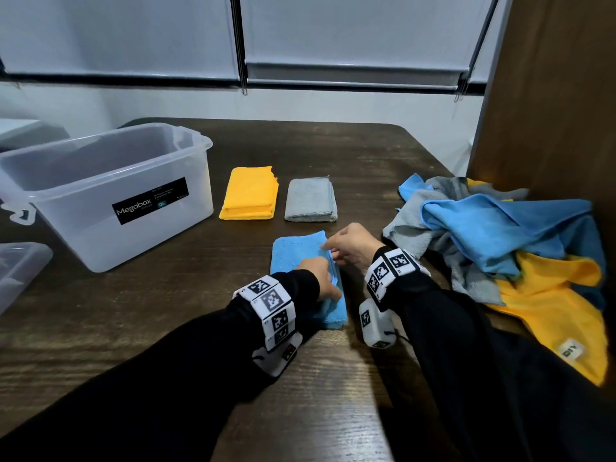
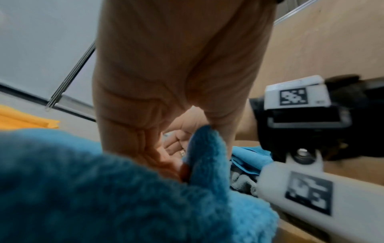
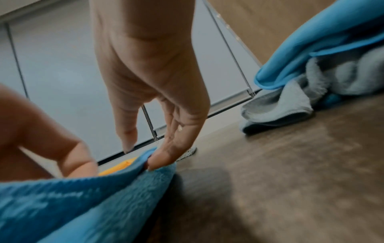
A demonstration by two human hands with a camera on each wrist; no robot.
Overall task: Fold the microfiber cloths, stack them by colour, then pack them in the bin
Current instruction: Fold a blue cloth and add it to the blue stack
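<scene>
Folded blue cloth [image 1: 301, 261] lies centre frame on dark wood desk [image 1: 133, 328]. Left hand [image 1: 321, 281] grips its right edge, fingers curled into layers. Right hand [image 1: 353, 245] pinches far right corner between thumb and fingertips [image 3: 160, 161]. Folded yellow cloth [image 1: 249, 193] and folded grey cloth [image 1: 310, 201] sit side by side above it, apart. Clear bin [image 1: 110, 195] at left, black label reads "Megabox", "12L". Unfolded pile [image 1: 506, 241] at right: blue, grey, yellow; yellow one carries tag [image 1: 570, 350] reading "DIY". Coded marker bands on both wrists.
</scene>
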